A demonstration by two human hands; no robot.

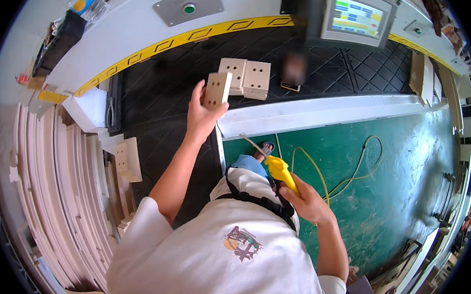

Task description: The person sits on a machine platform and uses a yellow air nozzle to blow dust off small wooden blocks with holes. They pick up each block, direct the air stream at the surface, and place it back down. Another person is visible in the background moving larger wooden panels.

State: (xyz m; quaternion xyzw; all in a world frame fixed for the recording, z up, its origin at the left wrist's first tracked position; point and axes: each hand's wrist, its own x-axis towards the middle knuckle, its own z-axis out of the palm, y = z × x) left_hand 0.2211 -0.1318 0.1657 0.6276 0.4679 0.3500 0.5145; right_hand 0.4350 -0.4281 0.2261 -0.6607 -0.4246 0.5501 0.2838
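Note:
My left hand (204, 112) grips a small pale wooden board (217, 90) with drilled holes, held up over the black work surface. Just beyond it two stacks of similar drilled boards (257, 75) lie side by side. Lower down at my right, my right hand (306, 199) is wrapped round a yellow air blow gun (279, 169). Its thin metal nozzle points up and left, apart from the board. A yellow hose (316, 166) loops over the floor near the gun.
Long pale boards (62, 193) stand packed at the left, with a drilled board (128, 159) beside them. A white rail (319, 114) borders the black surface (163, 81). At the back are a screen panel (357, 17) and a green button (189, 9). The floor (355, 204) is green.

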